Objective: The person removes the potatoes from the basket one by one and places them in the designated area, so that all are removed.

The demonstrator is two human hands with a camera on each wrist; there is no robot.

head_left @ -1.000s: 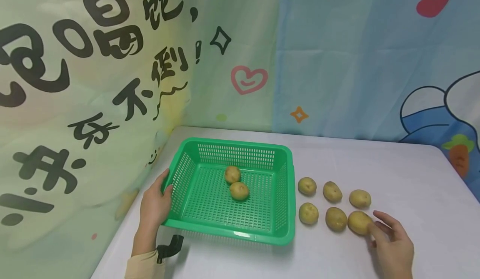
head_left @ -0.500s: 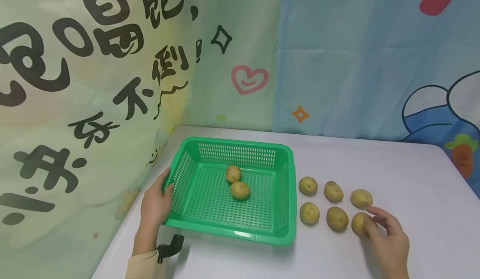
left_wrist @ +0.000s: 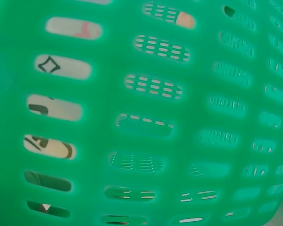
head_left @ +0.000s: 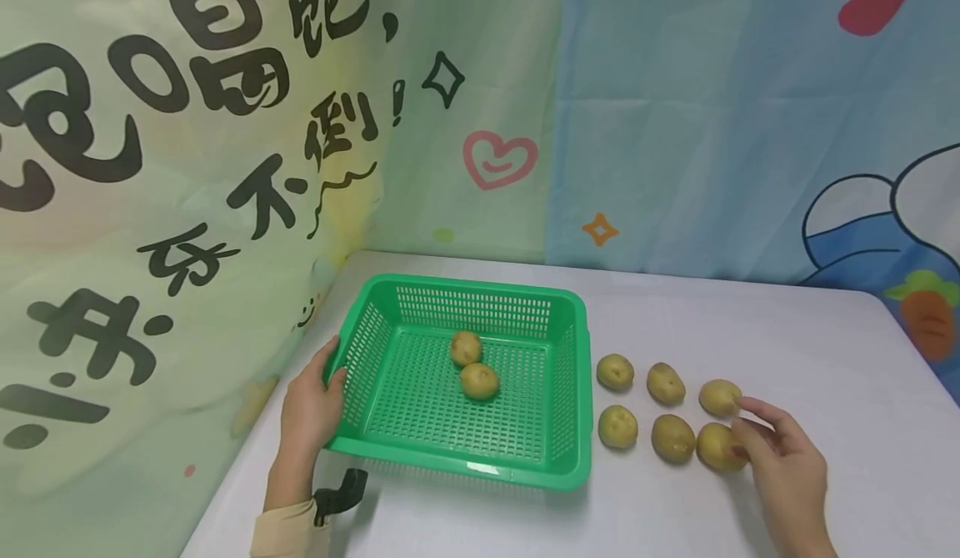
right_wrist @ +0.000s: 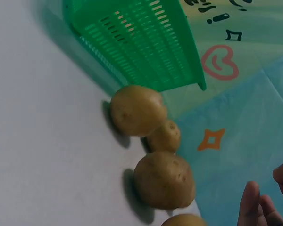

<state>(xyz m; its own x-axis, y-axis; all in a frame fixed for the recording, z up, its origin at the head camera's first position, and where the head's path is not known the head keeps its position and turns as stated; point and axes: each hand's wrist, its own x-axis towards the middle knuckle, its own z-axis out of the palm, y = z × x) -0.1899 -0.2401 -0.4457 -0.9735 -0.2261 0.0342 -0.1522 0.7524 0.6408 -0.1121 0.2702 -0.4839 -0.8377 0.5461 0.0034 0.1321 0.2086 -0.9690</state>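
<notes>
My left hand (head_left: 311, 408) grips the left rim of a green plastic basket (head_left: 525, 475), thumb over the inside edge. Two potatoes (head_left: 479, 381) lie together on the basket floor. To its right, several more potatoes (head_left: 617, 427) sit on the table in two rows. My right hand (head_left: 787, 466) is at the right end of the rows. Its thumb and fingers overlap the front right potato (head_left: 718, 445), while the index fingertip comes close to the back right potato (head_left: 720, 397). In the right wrist view its fingers (right_wrist: 250, 202) stand apart with nothing seen between them.
A white table (head_left: 540, 525) carries everything. Printed cloth (head_left: 712, 124) hangs along the back and left sides. Perforated basket wall (left_wrist: 104, 108) fills the left wrist view. A black strap end (head_left: 341, 495) sticks out from the left wrist.
The front right potato shifted slightly right under my right hand, then back towards its neighbour. My right hand has since moved a little right. The left hand and basket hold still.
</notes>
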